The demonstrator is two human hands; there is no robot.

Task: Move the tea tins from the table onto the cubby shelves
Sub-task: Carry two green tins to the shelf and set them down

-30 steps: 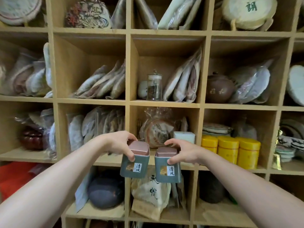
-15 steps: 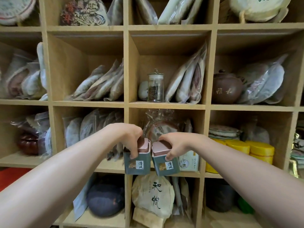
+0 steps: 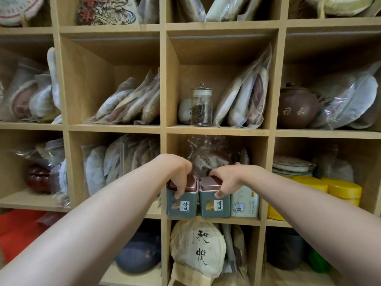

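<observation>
left hand [image 3: 179,178] and right hand [image 3: 223,180] each grip a green tea tin, left tin [image 3: 181,205] and right tin [image 3: 214,205], by the lid, at the cubby ledge [image 3: 243,220] beside a pale tin [image 3: 244,204]. advisable: seat both bases flat, slide inward, then release.

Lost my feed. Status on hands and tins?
Left hand gripping left tin, right hand gripping right tin. Both tins side by side at cubby front. Pale tin beside right one.
</observation>
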